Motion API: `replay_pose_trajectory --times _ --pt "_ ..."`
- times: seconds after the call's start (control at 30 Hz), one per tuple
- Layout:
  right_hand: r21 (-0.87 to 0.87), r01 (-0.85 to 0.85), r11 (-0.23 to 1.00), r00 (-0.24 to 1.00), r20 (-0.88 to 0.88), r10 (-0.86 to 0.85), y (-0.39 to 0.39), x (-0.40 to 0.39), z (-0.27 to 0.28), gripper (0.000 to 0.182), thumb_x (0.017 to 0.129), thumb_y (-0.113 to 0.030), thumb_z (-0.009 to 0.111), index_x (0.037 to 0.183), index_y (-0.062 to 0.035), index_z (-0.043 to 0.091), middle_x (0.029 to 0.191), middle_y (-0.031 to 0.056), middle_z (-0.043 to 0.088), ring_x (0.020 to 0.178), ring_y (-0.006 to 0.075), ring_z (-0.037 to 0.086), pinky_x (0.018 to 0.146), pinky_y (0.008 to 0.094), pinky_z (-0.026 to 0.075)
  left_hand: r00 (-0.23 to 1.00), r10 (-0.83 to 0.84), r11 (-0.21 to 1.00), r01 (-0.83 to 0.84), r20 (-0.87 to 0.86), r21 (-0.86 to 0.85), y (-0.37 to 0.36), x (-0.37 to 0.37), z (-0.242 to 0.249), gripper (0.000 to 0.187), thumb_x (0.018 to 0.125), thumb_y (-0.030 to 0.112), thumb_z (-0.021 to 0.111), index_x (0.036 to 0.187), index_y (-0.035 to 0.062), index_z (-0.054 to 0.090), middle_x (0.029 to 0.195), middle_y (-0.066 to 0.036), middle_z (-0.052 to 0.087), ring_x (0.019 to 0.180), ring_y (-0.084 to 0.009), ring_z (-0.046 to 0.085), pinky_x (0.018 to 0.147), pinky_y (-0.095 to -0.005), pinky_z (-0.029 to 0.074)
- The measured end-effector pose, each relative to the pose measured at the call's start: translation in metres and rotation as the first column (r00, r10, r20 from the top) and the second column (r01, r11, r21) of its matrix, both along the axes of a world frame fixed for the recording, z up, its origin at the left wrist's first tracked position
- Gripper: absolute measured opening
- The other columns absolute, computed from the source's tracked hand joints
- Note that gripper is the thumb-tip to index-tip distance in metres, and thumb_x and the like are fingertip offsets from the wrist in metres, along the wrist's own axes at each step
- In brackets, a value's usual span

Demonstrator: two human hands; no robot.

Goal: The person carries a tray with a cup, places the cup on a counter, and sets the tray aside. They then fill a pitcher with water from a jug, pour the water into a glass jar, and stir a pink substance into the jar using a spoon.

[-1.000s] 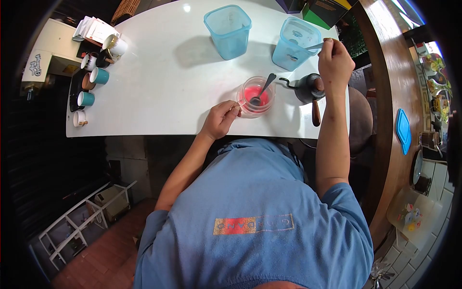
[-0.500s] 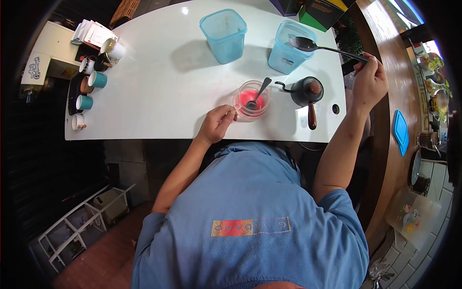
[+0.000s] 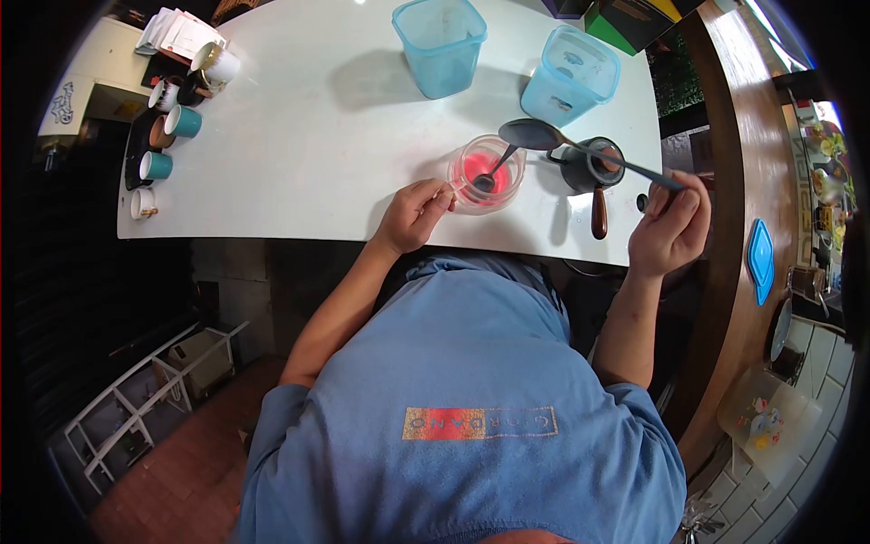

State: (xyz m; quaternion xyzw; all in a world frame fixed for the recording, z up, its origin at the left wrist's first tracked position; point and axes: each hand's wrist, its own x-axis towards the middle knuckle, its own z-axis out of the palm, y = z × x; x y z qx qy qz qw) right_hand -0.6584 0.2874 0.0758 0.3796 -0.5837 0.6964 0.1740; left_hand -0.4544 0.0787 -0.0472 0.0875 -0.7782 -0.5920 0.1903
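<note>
My left hand (image 3: 415, 216) pinches the handle of a see-through mug (image 3: 513, 192) at the table's near side. Red contents show inside it, and a small dark spoon (image 3: 500, 164) leans in it. In my right hand (image 3: 671, 231) is the handle of a long dark spoon (image 3: 533, 135), held out to the left. Its bowl overlaps the mug's far right rim and the small spoon's handle in this view. Beneath the long handle stands a small dark pot (image 3: 577, 170) with a thin curved spout and a brown wooden handle.
Two light-blue plastic containers, a left one (image 3: 444, 65) and a right one (image 3: 566, 86), stand open farther back on the white table (image 3: 299, 172). Several cups (image 3: 184, 121) line the left edge. A blue lid (image 3: 761, 261) lies on the wooden counter (image 3: 716, 299) at right.
My right hand has come down and slightly left, bringing the long spoon's bowl from over the right blue container to the mug. My left hand keeps hold of the mug. The view has shifted a little.
</note>
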Motion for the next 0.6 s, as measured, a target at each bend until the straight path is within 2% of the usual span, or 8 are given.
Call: replay_pose_trajectory --times 0.03,0.17,0.23,0.3,0.4,0.5,0.57,0.6 --pt "-0.008 -0.008 1.000 0.999 -0.052 0.007 0.000 0.004 -0.003 0.025 0.100 -0.012 0.042 0.100 0.0085 0.056 0.062 0.0034 0.047 0.053 0.0064 0.040 0.049 0.0195 0.030 1.000 -0.009 1.000 0.009 -0.001 -0.010 0.000 0.000 0.001 0.028 0.098 0.020 0.044 0.086 -0.0022 0.056 0.077 -0.007 0.058 0.070 -0.0134 0.053 0.066 -0.0265 0.045" --pt "-0.089 0.014 0.996 0.999 -0.032 -0.017 -0.001 0.005 0.006 0.025 0.099 -0.012 0.042 0.102 0.0084 0.056 0.062 0.0037 0.047 0.053 0.0071 0.041 0.049 0.0195 0.031 0.998 0.017 0.999 -0.014 -0.061 0.043 0.002 -0.002 0.000 0.022 0.095 0.018 0.050 0.087 -0.0017 0.059 0.075 -0.008 0.059 0.067 -0.0156 0.055 0.060 -0.0265 0.044" --pt "-0.166 0.146 0.975 0.988 0.070 -0.136 -0.005 -0.002 0.019 0.027 0.101 -0.013 0.037 0.104 0.0079 0.054 0.062 0.0027 0.044 0.055 0.0083 0.038 0.053 0.0225 0.033 0.998 0.003 1.000 -0.001 -0.058 0.029 0.001 -0.002 -0.001 0.022 0.095 0.017 0.050 0.088 -0.0017 0.059 0.075 -0.008 0.059 0.066 -0.0152 0.055 0.060 -0.0264 0.044" --pt "-0.209 0.150 0.966 0.989 0.046 -0.144 -0.010 -0.014 0.031 0.029 0.100 -0.013 0.037 0.104 0.0080 0.056 0.062 0.0032 0.047 0.054 0.0083 0.039 0.051 0.0214 0.032 1.000 -0.005 1.000 0.005 -0.028 0.019 0.001 -0.001 0.001 0.027 0.097 0.020 0.047 0.086 -0.0019 0.058 0.076 -0.008 0.058 0.069 -0.0146 0.055 0.063 -0.0265 0.044" --pt "-0.057 0.389 0.920 0.903 -0.174 -0.393 -0.023 -0.029 0.039 0.026 0.097 -0.009 0.041 0.100 0.0072 0.062 0.063 0.0059 0.057 0.054 0.0075 0.049 0.050 0.0182 0.037 1.000 -0.012 1.000 0.012 0.002 -0.002 0.000 0.000 -0.001 0.032 0.098 0.023 0.043 0.083 -0.0022 0.056 0.076 -0.008 0.058 0.070 -0.0141 0.054 0.066 -0.0264 0.045" --pt "0.079 0.408 0.910 0.876 -0.314 -0.365 -0.041 -0.047 0.033 0.021 0.095 -0.010 0.051 0.097 0.0032 0.066 0.063 0.0033 0.060 0.056 0.0067 0.056 0.053 0.0196 0.044 1.000 -0.012 1.000 0.012 -0.001 -0.016 0.000 -0.002 0.001 0.032 0.098 0.023 0.043 0.083 -0.0024 0.056 0.075 -0.008 0.058 0.069 -0.0142 0.054 0.065 -0.0263 0.045" --pt "0.173 0.392 0.903 0.900 -0.276 -0.338 -0.056 -0.062 0.017 0.018 0.094 -0.012 0.054 0.096 -0.0009 0.068 0.062 0.0029 0.061 0.056 0.0079 0.059 0.054 0.0218 0.047 1.000 -0.008 1.000 0.008 -0.003 -0.017 0.001 -0.002 0.002 0.032 0.098 0.022 0.043 0.083 -0.0024 0.057 0.075 -0.008 0.058 0.069 -0.0142 0.054 0.065 -0.0264 0.045" --pt "0.240 0.439 0.866 0.885 -0.282 -0.370 -0.062 -0.064 0.012 0.016 0.093 -0.014 0.056 0.097 -0.0041 0.068 0.063 0.0064 0.062 0.054 0.0120 0.060 0.055 0.0247 0.048 1.000 0.005 1.000 -0.005 -0.021 -0.003 0.001 -0.002 0.000 0.027 0.096 0.020 0.047 0.084 -0.0020 0.058 0.075 -0.008 0.058 0.067 -0.0149 0.054 0.062 -0.0264 0.044"
